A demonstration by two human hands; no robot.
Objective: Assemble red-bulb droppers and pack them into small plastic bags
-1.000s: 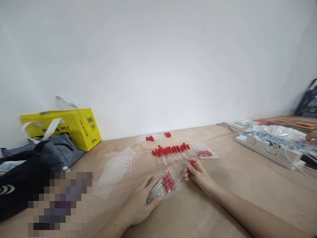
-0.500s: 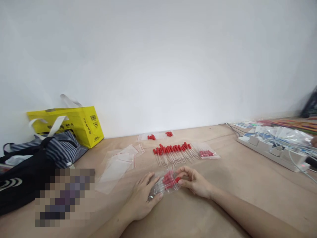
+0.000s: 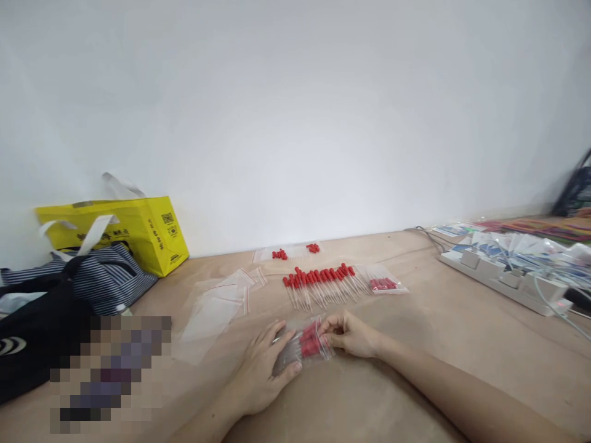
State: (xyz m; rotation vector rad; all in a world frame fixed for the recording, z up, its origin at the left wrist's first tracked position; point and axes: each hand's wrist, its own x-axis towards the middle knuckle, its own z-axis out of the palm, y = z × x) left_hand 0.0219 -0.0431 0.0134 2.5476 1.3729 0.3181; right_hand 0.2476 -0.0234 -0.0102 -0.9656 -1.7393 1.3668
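A clear zip bag lies before me with several red-bulb droppers in it, their bulbs toward the right end. My left hand rests over the bag's left part, fingers and thumb spread apart. At the right end, my right hand has thumb and fingers pinched together on the edge of the bag. The exact grip of those fingertips is partly hidden. Beyond both hands lies a row of loose droppers, red bulbs pointing away and clear stems toward me. A filled zip bag sits at the row's right.
Flat plastic bags overlap at left. Further back, red bulbs lie on another bag near the wall. A yellow tote, a striped bag and a black bag stand left. A power strip with cables is at right.
My right hand has moved slightly left, and the red bulb seen at its fingertips is now inside the bag or hidden. My left hand stays put. The view has shifted slightly.
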